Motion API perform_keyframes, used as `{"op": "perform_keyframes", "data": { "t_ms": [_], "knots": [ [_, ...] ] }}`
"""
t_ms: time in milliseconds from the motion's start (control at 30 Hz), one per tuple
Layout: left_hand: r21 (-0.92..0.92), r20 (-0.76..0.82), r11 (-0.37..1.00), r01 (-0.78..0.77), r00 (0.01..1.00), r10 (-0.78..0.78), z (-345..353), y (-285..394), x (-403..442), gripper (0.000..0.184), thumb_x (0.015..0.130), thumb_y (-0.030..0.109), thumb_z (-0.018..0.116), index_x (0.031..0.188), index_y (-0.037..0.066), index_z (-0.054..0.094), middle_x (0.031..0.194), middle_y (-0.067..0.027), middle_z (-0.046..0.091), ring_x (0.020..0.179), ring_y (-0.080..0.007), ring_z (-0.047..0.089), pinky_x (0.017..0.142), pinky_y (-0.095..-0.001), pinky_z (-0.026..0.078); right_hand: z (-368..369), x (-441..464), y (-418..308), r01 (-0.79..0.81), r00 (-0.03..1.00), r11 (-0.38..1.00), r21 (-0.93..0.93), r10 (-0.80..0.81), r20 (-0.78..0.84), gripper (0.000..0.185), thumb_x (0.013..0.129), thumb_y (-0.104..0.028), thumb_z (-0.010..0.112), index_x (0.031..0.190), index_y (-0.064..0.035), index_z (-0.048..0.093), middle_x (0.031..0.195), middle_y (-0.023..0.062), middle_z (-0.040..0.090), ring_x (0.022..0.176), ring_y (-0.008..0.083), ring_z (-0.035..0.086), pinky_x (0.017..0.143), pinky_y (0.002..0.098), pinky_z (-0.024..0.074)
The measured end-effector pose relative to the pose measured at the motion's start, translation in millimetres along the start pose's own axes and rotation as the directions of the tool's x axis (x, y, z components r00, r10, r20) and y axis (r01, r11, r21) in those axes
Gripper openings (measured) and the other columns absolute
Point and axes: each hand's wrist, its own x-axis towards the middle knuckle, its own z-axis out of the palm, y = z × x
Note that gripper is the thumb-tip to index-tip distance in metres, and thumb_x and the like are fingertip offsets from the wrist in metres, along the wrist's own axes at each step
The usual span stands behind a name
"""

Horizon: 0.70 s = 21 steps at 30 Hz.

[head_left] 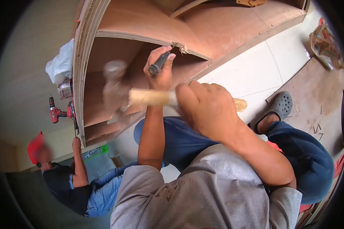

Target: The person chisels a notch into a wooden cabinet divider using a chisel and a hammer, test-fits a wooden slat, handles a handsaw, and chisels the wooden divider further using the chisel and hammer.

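My left hand [161, 72] is closed around the black handle of a chisel [159, 65]. The chisel's blade meets the front edge of a plywood shelf [141, 37], where curled wood shavings [184, 50] cling. In front of my body, my right hand [206, 107] grips a hammer [149, 97] by its pale wooden handle. The hammer's head end is smeared by motion, left of my left wrist and apart from the chisel. Both hands are at the open side of a plywood cabinet [252, 42].
A co-worker in a red cap [36, 147] stands at left beyond the cabinet side. A red-black drill [56, 110] and a white plastic bag [61, 63] are near that side. At right, a brown board [309, 99] carries several loose nails; a crumpled bag [325, 44] lies above.
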Motion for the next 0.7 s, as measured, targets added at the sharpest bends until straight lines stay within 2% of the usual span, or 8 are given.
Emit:
{"op": "perform_keyframes", "data": {
  "t_ms": [33,100,333,400,467,533,633,700],
  "knots": [
    [0.077,0.034,0.996,-0.044,0.999,0.041,-1.7,0.2,1.9,0.024,0.091,0.009,0.075,0.112,0.004,0.065,0.108,-0.0127,0.071,0.101,-0.0272,0.068,0.09,-0.0356,0.055,2.8,1.0,4.2,0.009,1.0,1.0,-0.004,-0.009,-0.002,0.018,0.088,-0.019,0.064,0.091,-0.0054,0.053,0.072,0.0107,0.063,0.06,0.0279,0.068,0.052,0.0395,0.0541],
    [0.14,0.043,0.987,-0.076,0.997,0.071,-0.4,-0.8,0.0,0.024,0.091,0.009,0.075,0.112,0.003,0.065,0.107,-0.0123,0.071,0.1,-0.027,0.067,0.089,-0.0357,0.055,10.4,-0.4,10.0,-0.224,0.941,0.948,-0.226,0.271,0.202,0.02,0.086,-0.02,0.066,0.091,-0.0057,0.053,0.073,0.0106,0.062,0.061,0.0275,0.068,0.053,0.0393,0.0538],
    [0.059,-0.017,0.998,-0.003,1.0,0.004,2.9,-3.1,-0.6,0.022,0.091,0.008,0.075,0.11,0.002,0.064,0.107,-0.0132,0.072,0.099,-0.0273,0.069,0.089,-0.0364,0.056,-3.2,4.3,-5.5,-0.106,0.992,0.993,-0.047,0.109,0.057,0.018,0.087,-0.017,0.064,0.089,-0.0053,0.052,0.074,0.0128,0.065,0.061,0.0304,0.069,0.052,0.0408,0.0538],
    [0.016,0.01,0.999,0.038,0.999,-0.038,0.1,-2.0,-1.3,0.022,0.092,0.01,0.075,0.11,0.003,0.064,0.109,-0.012,0.071,0.101,-0.027,0.068,0.09,-0.0361,0.055,8.6,1.8,5.4,-0.19,0.966,0.975,-0.117,0.207,0.153,0.017,0.087,-0.017,0.064,0.09,-0.0052,0.051,0.074,0.0126,0.065,0.061,0.0304,0.069,0.052,0.0412,0.0535],
    [0.142,0.058,0.988,-0.061,0.997,0.054,-0.7,-6.1,-1.0,0.022,0.092,0.01,0.075,0.11,0.003,0.064,0.11,-0.0122,0.071,0.102,-0.0268,0.067,0.091,-0.0355,0.054,5.5,4.2,6.3,-0.224,0.949,0.964,-0.14,0.249,0.194,0.017,0.086,-0.017,0.064,0.09,-0.0053,0.051,0.074,0.0126,0.065,0.061,0.0301,0.069,0.053,0.0412,0.0535],
    [0.095,0.055,0.994,-0.054,0.997,0.049,-0.1,-7.5,-3.3,0.023,0.092,0.01,0.076,0.11,0.002,0.064,0.11,-0.0124,0.071,0.102,-0.0268,0.067,0.091,-0.0351,0.054,2.4,1.1,2.7,-0.272,0.922,0.948,-0.164,0.306,0.238,0.017,0.086,-0.016,0.064,0.09,-0.0054,0.051,0.074,0.0125,0.065,0.062,0.0298,0.069,0.053,0.0412,0.0534],
    [0.05,-0.003,0.997,0.056,0.998,-0.056,3.4,-7.3,-3.0,0.024,0.091,0.011,0.077,0.11,0.004,0.065,0.107,-0.012,0.072,0.099,-0.0257,0.069,0.09,-0.0352,0.054,0.9,2.1,-4.4,-0.183,0.975,0.981,-0.069,0.19,0.113,0.015,0.086,-0.015,0.063,0.09,-0.0055,0.051,0.07,0.0121,0.065,0.059,0.03,0.069,0.051,0.0416,0.0533],
    [0.066,0.009,0.995,0.073,0.997,-0.074,2.2,-7.8,-3.3,0.024,0.091,0.012,0.076,0.111,0.004,0.065,0.107,-0.0116,0.072,0.098,-0.0245,0.069,0.089,-0.0355,0.054,-0.3,3.0,-7.4,-0.013,1.0,0.999,-0.051,0.013,0.003,0.014,0.086,-0.014,0.062,0.09,-0.0051,0.051,0.069,0.0123,0.065,0.057,0.0307,0.068,0.05,0.042,0.0532]
  ]
}}
